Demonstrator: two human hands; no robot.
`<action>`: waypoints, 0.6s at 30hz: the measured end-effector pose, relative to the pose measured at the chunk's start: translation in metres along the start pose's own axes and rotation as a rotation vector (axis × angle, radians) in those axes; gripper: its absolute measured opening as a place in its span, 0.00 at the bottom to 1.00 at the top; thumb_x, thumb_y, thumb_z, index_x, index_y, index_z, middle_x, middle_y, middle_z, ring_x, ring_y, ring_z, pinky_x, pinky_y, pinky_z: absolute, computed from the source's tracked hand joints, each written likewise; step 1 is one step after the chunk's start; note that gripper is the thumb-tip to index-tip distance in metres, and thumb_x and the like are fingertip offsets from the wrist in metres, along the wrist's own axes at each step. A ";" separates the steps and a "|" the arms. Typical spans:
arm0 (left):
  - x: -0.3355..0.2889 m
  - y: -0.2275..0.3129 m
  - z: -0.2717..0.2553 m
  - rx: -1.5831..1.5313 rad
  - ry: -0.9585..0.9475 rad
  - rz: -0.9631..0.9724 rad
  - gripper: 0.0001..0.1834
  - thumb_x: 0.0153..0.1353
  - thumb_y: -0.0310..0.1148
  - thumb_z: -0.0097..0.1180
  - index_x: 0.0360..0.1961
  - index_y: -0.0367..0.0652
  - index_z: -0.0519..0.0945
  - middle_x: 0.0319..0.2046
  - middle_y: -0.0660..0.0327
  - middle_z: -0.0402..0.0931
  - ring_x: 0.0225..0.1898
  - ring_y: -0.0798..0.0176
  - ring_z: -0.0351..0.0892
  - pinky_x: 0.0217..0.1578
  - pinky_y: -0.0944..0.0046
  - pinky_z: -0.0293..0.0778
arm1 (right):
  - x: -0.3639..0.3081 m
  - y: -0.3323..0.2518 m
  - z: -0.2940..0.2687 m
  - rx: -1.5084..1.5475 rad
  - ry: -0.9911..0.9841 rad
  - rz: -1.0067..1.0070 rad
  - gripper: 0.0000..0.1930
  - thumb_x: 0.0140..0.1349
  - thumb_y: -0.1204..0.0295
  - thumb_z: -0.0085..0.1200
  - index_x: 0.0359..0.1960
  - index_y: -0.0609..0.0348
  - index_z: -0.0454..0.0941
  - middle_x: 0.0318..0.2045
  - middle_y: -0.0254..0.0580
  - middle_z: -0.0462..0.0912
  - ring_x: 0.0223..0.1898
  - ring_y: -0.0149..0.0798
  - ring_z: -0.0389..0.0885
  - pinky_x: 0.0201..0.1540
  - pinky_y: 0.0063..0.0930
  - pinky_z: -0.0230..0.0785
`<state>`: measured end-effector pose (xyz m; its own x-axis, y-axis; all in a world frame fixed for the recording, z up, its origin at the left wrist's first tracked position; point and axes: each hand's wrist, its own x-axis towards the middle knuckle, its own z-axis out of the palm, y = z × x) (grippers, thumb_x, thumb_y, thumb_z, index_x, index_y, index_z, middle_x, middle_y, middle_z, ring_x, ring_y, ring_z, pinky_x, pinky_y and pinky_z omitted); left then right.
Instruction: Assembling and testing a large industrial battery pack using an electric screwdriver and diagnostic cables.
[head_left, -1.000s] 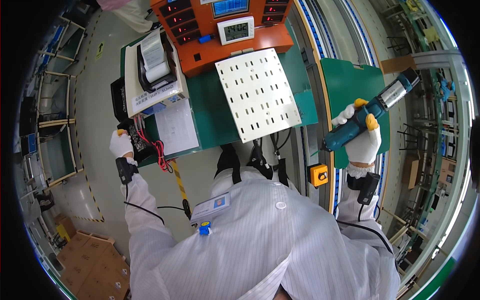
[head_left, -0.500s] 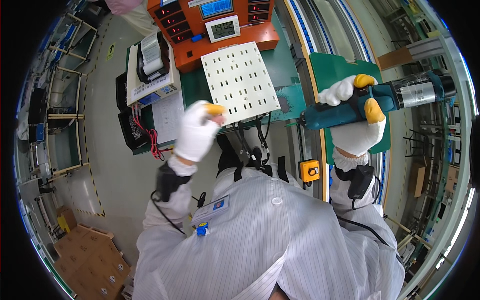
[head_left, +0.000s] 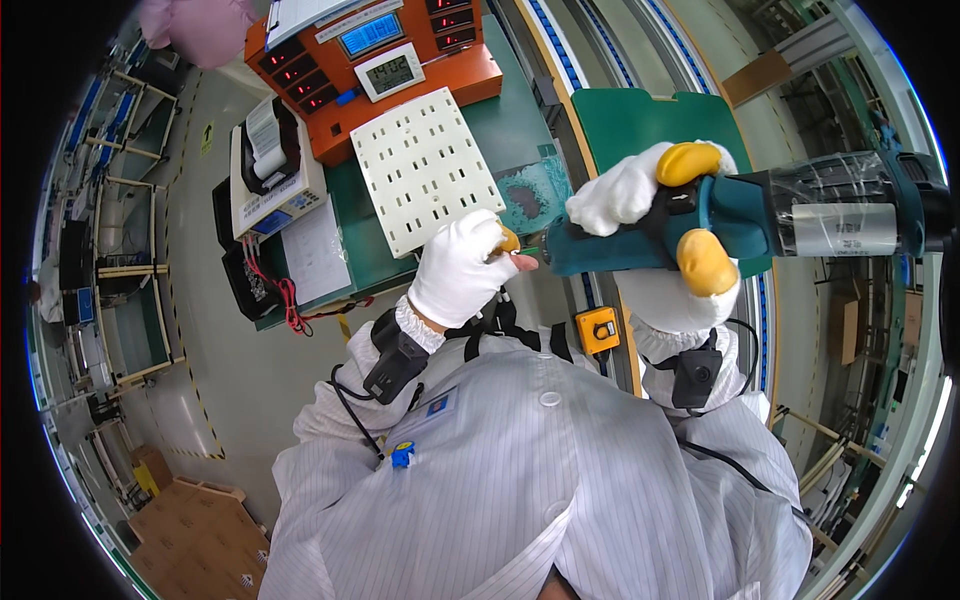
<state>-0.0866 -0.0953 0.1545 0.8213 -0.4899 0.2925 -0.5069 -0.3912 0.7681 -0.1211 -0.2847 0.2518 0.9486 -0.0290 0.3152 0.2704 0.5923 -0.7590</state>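
Observation:
My right hand [head_left: 635,190], in a white glove with yellow fingertips, is wrapped round a teal and black power tool [head_left: 730,215]. The tool lies almost level, and clear film and a label cover its barrel on the right. Close to the tool's left end, my gloved left hand [head_left: 460,268] is closed in a pinch, with one bare fingertip showing. What the pinch holds, if anything, is too small to make out. Just beyond this hand rests a cream slotted panel [head_left: 425,165] on the green bench, its near right corner partly covered by the glove.
An orange instrument box [head_left: 330,120] with displays stands behind the panel, a small white clock [head_left: 390,72] on it. To the left are a white meter [head_left: 290,195] with a printer and red leads [head_left: 288,300]. A green board [head_left: 650,125] lies over the conveyor, near a yellow switch box [head_left: 597,330].
My left hand has moved right, from the panel's near left corner toward the tool's left end. The right hand has shifted left and nearer with the tool. The whole view has turned slightly.

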 end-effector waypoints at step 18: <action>-0.001 -0.040 0.005 -0.027 -0.083 -0.015 0.14 0.43 0.29 0.71 0.24 0.38 0.75 0.23 0.54 0.71 0.26 0.47 0.75 0.27 0.55 0.70 | 0.008 0.062 -0.036 0.170 -0.082 0.002 0.29 0.57 0.68 0.66 0.57 0.50 0.63 0.39 0.49 0.75 0.40 0.48 0.78 0.45 0.49 0.74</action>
<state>-0.0678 -0.0832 0.1204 0.8037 -0.5473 0.2337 -0.4866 -0.3784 0.7874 -0.0909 -0.2772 0.1864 0.9307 0.0334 0.3643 0.2303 0.7202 -0.6544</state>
